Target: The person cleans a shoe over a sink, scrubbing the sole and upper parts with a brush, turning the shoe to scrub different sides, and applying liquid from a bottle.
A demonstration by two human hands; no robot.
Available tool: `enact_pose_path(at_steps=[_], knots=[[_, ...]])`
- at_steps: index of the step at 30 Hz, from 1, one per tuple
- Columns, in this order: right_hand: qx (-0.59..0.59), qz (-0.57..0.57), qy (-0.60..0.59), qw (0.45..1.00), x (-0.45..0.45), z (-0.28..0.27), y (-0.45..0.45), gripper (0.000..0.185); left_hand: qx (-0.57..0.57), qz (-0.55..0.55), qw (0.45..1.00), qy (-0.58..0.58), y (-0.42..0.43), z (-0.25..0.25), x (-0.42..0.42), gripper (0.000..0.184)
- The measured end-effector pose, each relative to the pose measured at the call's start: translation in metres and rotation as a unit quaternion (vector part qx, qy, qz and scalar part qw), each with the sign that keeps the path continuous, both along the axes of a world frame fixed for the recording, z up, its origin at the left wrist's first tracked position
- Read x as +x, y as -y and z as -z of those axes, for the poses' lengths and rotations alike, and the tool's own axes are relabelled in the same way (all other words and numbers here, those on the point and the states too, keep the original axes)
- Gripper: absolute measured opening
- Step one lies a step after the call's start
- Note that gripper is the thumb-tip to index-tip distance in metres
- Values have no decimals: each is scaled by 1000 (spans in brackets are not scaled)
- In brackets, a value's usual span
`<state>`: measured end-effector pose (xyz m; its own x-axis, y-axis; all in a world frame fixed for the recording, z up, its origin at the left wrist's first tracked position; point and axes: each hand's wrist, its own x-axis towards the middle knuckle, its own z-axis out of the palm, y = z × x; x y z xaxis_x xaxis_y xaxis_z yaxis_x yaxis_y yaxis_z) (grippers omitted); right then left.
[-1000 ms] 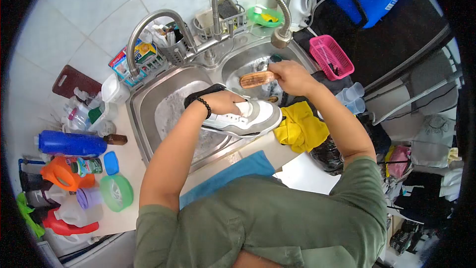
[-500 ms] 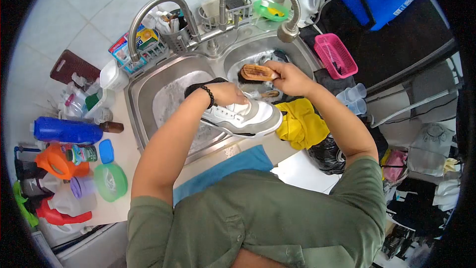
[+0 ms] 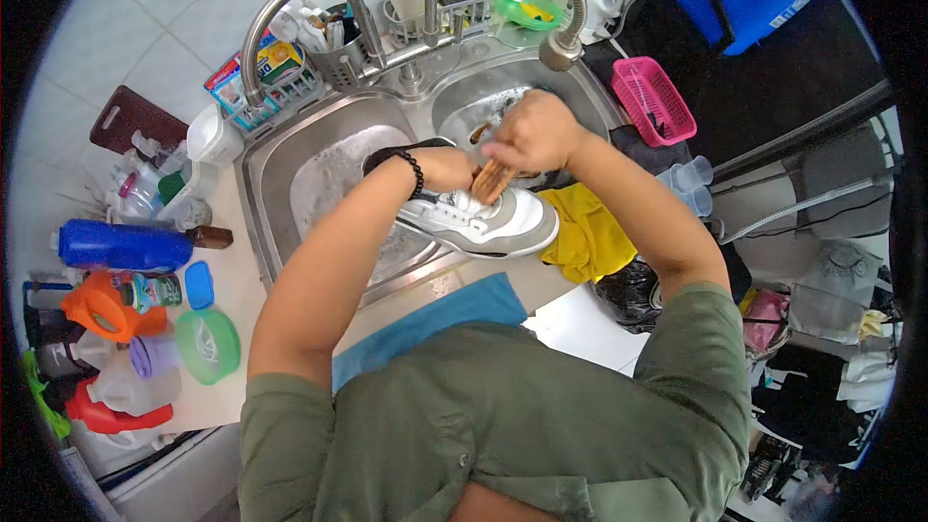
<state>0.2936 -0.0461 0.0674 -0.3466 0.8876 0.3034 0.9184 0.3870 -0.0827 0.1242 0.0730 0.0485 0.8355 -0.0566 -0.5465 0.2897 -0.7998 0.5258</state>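
A white and grey sneaker [image 3: 517, 222] lies tilted over the front of the double sink, its toe to the right. My left hand [image 3: 447, 170], with a black bead bracelet at the wrist, grips it near its dark collar. In my right hand [image 3: 537, 132] is a wooden scrub brush [image 3: 493, 182], closed in the fingers and held against the upper of the sneaker; its bristles are hidden. Foamy water [image 3: 333, 174] stands in the left basin. The right basin [image 3: 454, 106] holds suds and dark items I cannot make out.
A yellow cloth [image 3: 588, 235] hangs at the counter's front edge, right of the toe. A blue towel [image 3: 435, 324] lies before me. Bottles and a green bowl [image 3: 207, 346] crowd the left. Two curved faucets [image 3: 253, 58] rise behind; a pink basket [image 3: 653, 101] stands right.
My right hand has brought the brush from above the right basin down and left onto the sneaker, turning it upright. My left hand keeps its hold on the sneaker.
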Motion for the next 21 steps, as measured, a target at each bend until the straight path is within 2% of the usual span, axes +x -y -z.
enact_pose_path(at_steps=[1, 3, 4, 6, 7, 8, 11, 12, 15, 16, 17, 19, 20, 21], knots=[[-9, -32, 10, 999, -2, -1, 0, 42, 45, 7, 999, 0, -1, 1, 3, 36], [-32, -98, 25, 994, -13, -3, 7, 44, 40, -5, 999, -34, 7, -7, 6, 35], [-30, -75, 15, 997, -1, 1, 6, 42, 37, -9, 998, -52, 12, -13, 5, 35], [-6, -61, 21, 998, 3, 4, 3, 40, -86, -152, 984, -32, 13, -9, 4, 35], [9, -53, 26, 998, 2, -1, 2, 40, -145, -221, 964, -20, 11, -6, 5, 34], [27, -94, 39, 994, -6, -2, 11, 36, -253, -256, 933, 19, 9, 1, 4, 30], [40, -102, 65, 992, 8, 1, 12, 35, -193, -111, 969, 104, -1, 30, 6, 26], [20, -88, 127, 988, 21, -6, 10, 34, -174, -102, 975, 89, -1, 24, 6, 27], [-43, 30, 58, 997, 17, -6, 20, 34, -288, -288, 910, -79, 7, -1, -1, 23], [-113, 93, 80, 986, 7, -20, 25, 44, -258, -301, 915, -71, 13, -13, -8, 29], [-124, 172, 31, 977, -4, -29, 31, 49, -235, -281, 930, -35, 11, 2, -11, 35], [-146, 321, -67, 933, -19, -39, 40, 59, -156, -86, 983, 43, 3, 15, -12, 43], [-198, 364, -116, 903, -14, -34, 43, 68, -141, -109, 983, 38, 1, 22, -13, 43], [-179, 366, -183, 895, -13, -27, 50, 66, -126, -131, 983, 34, 6, 15, -16, 44]])
